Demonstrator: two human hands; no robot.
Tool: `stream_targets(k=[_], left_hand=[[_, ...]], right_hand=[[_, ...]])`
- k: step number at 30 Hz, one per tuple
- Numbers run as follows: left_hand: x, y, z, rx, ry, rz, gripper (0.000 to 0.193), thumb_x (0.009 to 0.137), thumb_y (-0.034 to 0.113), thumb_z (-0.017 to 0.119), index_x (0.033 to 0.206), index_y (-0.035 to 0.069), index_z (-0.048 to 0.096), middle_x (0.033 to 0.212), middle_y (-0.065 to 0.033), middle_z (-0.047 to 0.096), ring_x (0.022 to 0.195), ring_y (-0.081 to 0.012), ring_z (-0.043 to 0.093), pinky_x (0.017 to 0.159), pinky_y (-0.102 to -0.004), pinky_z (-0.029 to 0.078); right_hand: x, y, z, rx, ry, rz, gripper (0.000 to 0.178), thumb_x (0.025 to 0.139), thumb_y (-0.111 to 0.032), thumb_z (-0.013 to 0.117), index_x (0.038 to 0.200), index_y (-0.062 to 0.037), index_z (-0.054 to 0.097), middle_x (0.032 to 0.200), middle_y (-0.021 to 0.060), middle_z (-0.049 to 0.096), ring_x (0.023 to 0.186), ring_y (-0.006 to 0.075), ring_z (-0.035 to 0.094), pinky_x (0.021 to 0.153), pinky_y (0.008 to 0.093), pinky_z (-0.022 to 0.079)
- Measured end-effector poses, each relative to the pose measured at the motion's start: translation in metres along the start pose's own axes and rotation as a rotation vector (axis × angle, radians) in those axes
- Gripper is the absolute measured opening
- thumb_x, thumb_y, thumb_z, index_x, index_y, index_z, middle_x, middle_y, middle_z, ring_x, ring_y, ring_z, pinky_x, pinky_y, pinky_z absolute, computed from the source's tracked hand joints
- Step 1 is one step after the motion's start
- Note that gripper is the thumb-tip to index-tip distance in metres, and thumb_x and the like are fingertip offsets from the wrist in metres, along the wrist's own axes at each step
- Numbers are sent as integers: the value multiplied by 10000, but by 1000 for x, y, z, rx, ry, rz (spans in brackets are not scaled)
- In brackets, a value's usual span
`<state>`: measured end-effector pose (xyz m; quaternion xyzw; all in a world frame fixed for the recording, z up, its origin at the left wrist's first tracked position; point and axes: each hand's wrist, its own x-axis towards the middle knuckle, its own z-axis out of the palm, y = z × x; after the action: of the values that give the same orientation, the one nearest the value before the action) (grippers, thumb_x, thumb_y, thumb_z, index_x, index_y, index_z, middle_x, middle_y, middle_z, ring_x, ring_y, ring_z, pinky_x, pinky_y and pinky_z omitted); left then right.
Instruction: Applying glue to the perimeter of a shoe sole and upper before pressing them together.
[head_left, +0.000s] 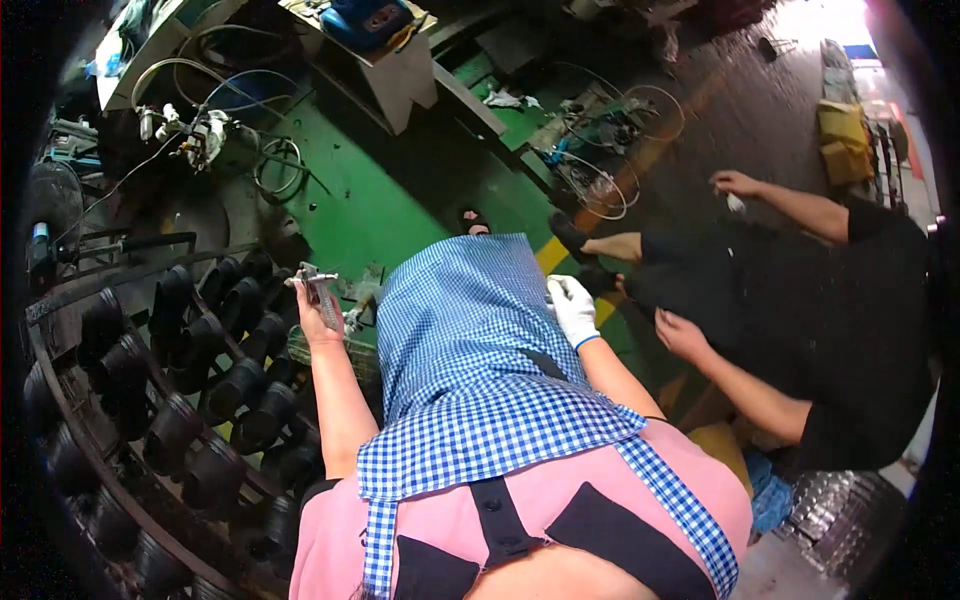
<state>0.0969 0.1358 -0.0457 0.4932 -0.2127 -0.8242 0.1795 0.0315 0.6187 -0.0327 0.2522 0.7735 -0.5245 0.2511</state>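
A silver metal spray gun point(319, 282) is in my left hand point(315, 316), which is bare and closed around its handle. This hand is out to the left, beside a rack of black boot-shaped pieces point(238, 388). My right hand point(574, 312) wears a white glove with a blue cuff and is at the right edge of my blue checked apron point(465, 330). Its gloved fingers look curled together; whatever may be inside them is hidden. Below the spray gun, a metal fitting point(352, 318) shows next to my left wrist.
A person in black point(760, 320) sits close on my right, hands reaching toward me. Hoses and fittings point(205, 135) hang at the far left. A table point(390, 80) bears a blue device point(365, 22). Tangled hoses point(600, 170) lie beyond a yellow floor line point(553, 253).
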Motion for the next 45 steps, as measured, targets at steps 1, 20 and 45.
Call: stream_targets(k=[1,20,45], left_hand=[[1,-5,-5,-3,-14,-15,284,989,420,662,1155,191,691,994,71,717,690,-84,662,560,-228,551],[-68,-99,-135,47,-198,89,416,1029,388,617,1324,96,621,1091,-8,680,970,-145,647,846,-302,531],[-151,-212,-469,130,171,196,321,965,274,730,1239,108,700,921,17,686,798,-82,664,694,-283,574]], right_hand=[[-6,16,-15,43,26,16,260,1012,-234,636,1188,-48,681,1023,35,699,856,110,666,719,258,575],[-34,253,-66,-1049,-115,34,545,994,-524,410,1141,-85,699,1215,210,676,1135,386,635,976,487,482],[55,308,126,-1336,-612,-492,466,981,-439,546,1189,-49,691,1198,226,687,1151,391,639,970,426,492]])
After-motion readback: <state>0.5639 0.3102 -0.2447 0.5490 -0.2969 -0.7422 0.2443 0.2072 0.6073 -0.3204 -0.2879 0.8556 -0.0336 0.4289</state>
